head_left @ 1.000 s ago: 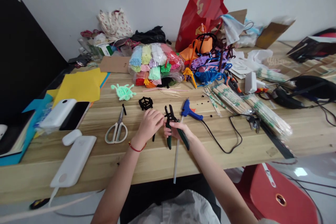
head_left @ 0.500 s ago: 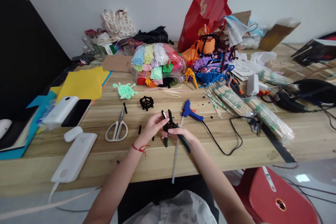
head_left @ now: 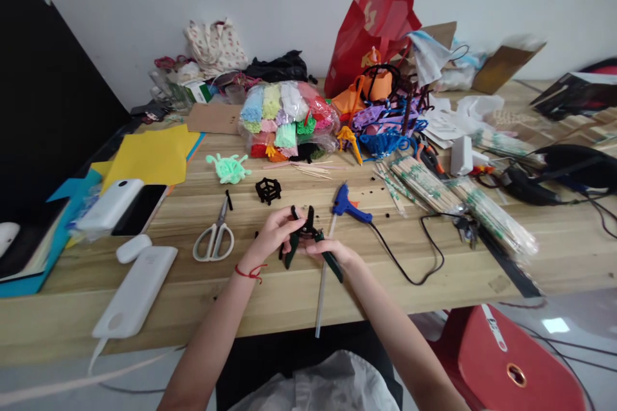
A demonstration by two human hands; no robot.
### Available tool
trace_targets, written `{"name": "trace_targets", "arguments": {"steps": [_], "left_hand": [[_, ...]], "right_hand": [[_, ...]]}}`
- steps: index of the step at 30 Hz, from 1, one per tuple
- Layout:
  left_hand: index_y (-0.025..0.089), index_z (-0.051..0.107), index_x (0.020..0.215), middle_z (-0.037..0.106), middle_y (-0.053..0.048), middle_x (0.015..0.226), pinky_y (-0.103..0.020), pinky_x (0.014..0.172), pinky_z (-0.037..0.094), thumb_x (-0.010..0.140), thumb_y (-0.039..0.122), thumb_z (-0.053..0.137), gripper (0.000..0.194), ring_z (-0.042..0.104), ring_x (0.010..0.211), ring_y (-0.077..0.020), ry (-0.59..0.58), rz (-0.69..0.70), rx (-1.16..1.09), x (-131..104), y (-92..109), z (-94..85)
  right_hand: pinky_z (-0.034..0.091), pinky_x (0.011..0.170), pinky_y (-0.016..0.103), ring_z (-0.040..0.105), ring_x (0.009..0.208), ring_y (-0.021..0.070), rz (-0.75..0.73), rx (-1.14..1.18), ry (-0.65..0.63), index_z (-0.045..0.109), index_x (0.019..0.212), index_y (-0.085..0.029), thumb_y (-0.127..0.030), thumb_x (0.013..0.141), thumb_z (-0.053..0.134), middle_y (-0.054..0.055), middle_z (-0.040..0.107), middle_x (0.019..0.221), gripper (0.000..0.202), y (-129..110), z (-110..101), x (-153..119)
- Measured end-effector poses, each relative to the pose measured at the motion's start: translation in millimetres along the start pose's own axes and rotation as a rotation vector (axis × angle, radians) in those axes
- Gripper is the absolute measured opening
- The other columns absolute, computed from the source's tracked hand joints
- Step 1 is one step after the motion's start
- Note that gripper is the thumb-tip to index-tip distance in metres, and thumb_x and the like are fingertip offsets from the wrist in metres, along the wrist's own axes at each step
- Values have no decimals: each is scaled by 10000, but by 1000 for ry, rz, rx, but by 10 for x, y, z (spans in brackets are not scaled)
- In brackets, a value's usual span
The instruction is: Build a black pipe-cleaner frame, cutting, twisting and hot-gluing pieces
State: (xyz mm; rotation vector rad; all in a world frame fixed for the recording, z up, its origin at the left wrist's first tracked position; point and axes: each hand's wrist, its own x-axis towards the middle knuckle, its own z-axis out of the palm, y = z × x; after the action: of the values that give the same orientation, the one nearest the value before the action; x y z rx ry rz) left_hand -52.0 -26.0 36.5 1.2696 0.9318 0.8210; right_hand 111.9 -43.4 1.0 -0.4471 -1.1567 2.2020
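Nearest me, my right hand (head_left: 332, 249) grips one dark green handle of the black-jawed pliers (head_left: 308, 241), fingers wrapped closed round it, while my left hand (head_left: 274, 234) pinches a short black fuzzy pipe-cleaner piece (head_left: 293, 212) at the tool's head. A second ago the pliers stood more upright with both handles close; now they are tilted lower over the wooden surface (head_left: 270, 295) and the handles splay wider, so I judge the stem is being set for a cut. The white glue stick rod (head_left: 322, 289) lies under my right wrist. Beyond sit the white-handled scissors (head_left: 214, 237), blue glue gun (head_left: 348, 202) and small black pipe-cleaner frame (head_left: 268, 189).
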Motion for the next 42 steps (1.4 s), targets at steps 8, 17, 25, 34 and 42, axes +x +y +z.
{"name": "trace_targets", "arguments": {"steps": [8, 17, 25, 34, 42], "left_hand": [[157, 566, 849, 554, -13, 803, -149, 369, 426, 776, 380, 591, 236, 530, 544, -83, 74, 184, 80, -11, -9, 47], [133, 598, 809, 553, -41, 835, -203, 577, 520, 755, 271, 645, 156, 554, 757, -137, -130, 260, -23, -71, 119, -1], [138, 631, 808, 592, -35, 835, -215, 617, 524, 729, 281, 675, 170, 581, 749, -132, -146, 245, -43, -62, 101, -48], [137, 634, 796, 640, -43, 808, -267, 764, 486, 715, 281, 688, 174, 596, 780, -146, -69, 284, 9, -47, 90, -40], [142, 612, 814, 640, -38, 824, -263, 734, 498, 722, 314, 675, 205, 605, 779, -150, -10, 254, -2, -25, 62, -4]], "right_hand": [[296, 1010, 394, 490, 1077, 243, -114, -239, 227, 619, 1040, -199, -305, 640, 683, 32, 610, 1067, 418, 69, 57, -14], [280, 1028, 397, 376, 1232, 274, -163, -372, 172, 567, 1164, -257, -327, 580, 729, 29, 506, 1277, 611, -159, 185, -94], [392, 828, 350, 495, 857, 193, -211, -389, 186, 591, 973, -214, -354, 579, 731, 18, 548, 895, 440, -133, 175, -96], [359, 587, 238, 423, 632, 108, -255, -392, 141, 553, 850, -153, -353, 630, 697, -6, 485, 736, 330, -127, 169, -50], [353, 531, 242, 428, 584, 113, -232, -393, 200, 551, 787, -161, -375, 676, 682, 2, 494, 684, 274, -35, 114, -27]]}}
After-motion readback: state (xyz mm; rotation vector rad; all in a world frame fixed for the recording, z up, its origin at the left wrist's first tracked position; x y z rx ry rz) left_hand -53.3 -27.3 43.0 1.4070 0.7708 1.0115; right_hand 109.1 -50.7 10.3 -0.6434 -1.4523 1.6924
